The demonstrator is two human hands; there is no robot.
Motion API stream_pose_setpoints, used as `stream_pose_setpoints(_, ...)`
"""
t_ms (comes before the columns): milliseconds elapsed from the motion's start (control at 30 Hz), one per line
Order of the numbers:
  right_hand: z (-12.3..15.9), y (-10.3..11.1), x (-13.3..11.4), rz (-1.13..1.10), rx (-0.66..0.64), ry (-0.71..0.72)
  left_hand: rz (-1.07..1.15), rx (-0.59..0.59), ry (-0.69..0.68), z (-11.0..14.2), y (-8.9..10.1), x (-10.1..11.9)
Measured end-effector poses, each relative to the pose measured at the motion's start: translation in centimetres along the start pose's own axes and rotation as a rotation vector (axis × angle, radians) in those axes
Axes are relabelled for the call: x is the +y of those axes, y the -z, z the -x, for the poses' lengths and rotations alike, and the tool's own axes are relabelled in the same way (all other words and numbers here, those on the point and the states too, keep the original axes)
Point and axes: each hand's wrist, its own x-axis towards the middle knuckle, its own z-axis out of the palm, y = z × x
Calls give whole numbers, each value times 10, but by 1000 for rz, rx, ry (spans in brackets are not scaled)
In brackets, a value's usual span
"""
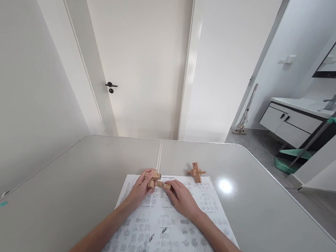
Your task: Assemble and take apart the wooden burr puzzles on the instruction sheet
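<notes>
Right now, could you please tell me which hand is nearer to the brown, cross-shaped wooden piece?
Right: the right hand is left of the cross-shaped piece, towards the camera; the left hand is farther left.

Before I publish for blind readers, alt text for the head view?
Left hand gripping light-brown wooden blocks, right hand holding a tan wooden block, over a white printed sheet; brown cross-shaped wooden piece at its far edge.

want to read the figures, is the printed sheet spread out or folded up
Spread out: the printed sheet lies flat on the table, its rows of figures facing up.
</notes>
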Motion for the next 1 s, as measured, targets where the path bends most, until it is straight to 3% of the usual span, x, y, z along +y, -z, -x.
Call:
stream_pose_setpoints(567,-1,3,-9,-39,34,48,-146,27,-10,3,-3,0)
stream_pose_setpoints(800,0,4,-12,-34,82,24,-359,55,-82,3,-2,-6)
stream_pose_setpoints(1000,1,3,-10,-16,114,5,-341,-76,-36,9,-4,-8)
